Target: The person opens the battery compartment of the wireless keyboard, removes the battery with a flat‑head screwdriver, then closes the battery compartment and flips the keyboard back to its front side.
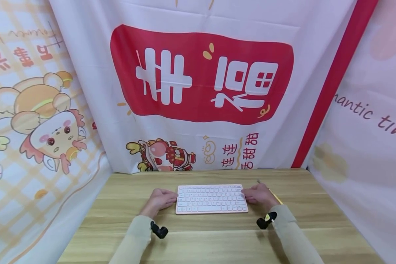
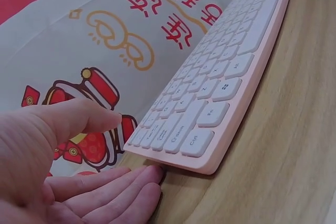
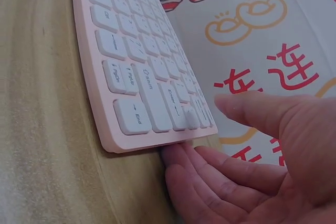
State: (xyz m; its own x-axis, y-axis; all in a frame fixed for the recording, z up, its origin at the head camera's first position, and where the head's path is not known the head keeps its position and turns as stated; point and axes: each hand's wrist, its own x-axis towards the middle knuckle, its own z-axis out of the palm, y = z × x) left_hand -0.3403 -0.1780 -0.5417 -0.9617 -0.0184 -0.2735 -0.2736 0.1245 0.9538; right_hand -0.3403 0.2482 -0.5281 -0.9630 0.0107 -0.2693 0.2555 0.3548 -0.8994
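Note:
A white-keyed keyboard with a pink frame lies lengthwise across the wooden table in the head view. At its left short side is my left hand; in the left wrist view the fingers lie nearly straight, tips right at the keyboard's lower edge, with the thumb raised apart from them near the corner. My right hand is at the opposite short side. In the right wrist view its fingertips reach just under the edge by the End and Enter keys, while the thumb stands off the keys.
A thin yellow pencil-like stick lies beside my right hand, partly hidden by it. The wooden table meets a hanging white cloth with a red printed panel at the back. Printed cloths also hang at both sides.

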